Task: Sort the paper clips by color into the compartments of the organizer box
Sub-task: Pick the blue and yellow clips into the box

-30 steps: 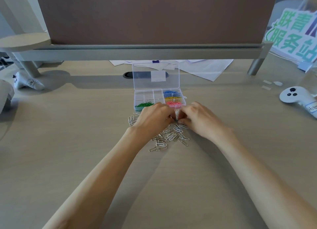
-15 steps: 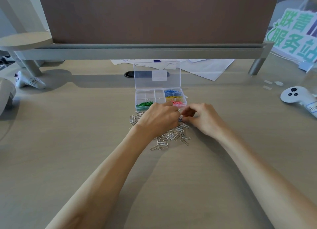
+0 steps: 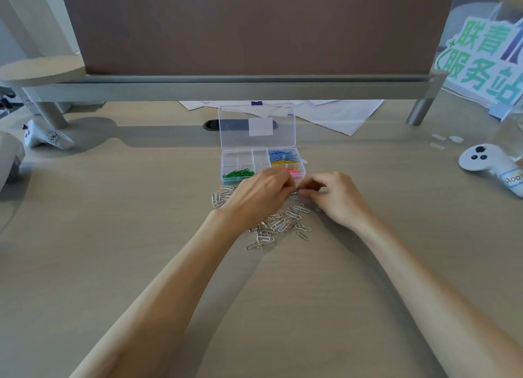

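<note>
Head view: left hand [image 3: 259, 195] hides its fingers; grip of right hand [image 3: 336, 198] unclear.

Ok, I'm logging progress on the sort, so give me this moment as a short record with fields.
organizer box: open, lid upright
green clips: front left compartment
blue clips: back right compartment
yellow clips: middle right compartment
pink clips: front right compartment
loose silver clips: unsorted heap on the desk
right hand: pinches a silver clip
left hand: fingers curled at that same clip, grip hidden
</note>
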`<state>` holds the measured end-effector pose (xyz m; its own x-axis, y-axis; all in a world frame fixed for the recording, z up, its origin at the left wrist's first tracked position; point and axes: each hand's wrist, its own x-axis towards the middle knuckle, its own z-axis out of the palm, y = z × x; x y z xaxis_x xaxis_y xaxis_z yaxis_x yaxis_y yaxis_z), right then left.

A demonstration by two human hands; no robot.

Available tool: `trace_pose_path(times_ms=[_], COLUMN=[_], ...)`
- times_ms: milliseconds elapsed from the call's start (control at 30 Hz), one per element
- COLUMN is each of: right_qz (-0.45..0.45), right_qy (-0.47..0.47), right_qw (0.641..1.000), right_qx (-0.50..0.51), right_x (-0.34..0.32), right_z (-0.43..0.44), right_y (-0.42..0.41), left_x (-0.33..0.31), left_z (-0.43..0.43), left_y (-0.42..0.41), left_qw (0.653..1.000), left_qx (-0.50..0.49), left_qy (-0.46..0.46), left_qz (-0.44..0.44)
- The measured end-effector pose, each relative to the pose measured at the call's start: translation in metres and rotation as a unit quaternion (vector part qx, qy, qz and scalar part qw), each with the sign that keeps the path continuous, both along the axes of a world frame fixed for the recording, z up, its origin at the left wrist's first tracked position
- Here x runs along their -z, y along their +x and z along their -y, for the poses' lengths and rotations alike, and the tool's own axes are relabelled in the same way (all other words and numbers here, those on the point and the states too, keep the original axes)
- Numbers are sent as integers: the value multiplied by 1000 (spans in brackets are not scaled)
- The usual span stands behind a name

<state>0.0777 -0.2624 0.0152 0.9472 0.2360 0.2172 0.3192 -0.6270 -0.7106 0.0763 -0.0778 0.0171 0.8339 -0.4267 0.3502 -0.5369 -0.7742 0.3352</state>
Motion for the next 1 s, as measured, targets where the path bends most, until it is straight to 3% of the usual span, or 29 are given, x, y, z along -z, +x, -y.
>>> trace_pose_path(times_ms=[167,367,733,1000], right_qz=[-35,-50,59,33], right_qy=[78,100,30,-74], right_qw=[996,993,997,996], right_qx=[7,-28,50,37], right_x=[-8,-10,-36,-22], right_z=[-2,-9,-25,-39], right_y=[-2,5,63,103], left_x=[-8,-12,-23,-36], left_z=[4,0,-33,-52], left_y=[-1,-1,4,7], left_qw=[993,993,981,970], left_qx=[-7,-23,-172,-224], left_qy=[-102,-103,-79,-91], left_qz=[-54,-62,34,29])
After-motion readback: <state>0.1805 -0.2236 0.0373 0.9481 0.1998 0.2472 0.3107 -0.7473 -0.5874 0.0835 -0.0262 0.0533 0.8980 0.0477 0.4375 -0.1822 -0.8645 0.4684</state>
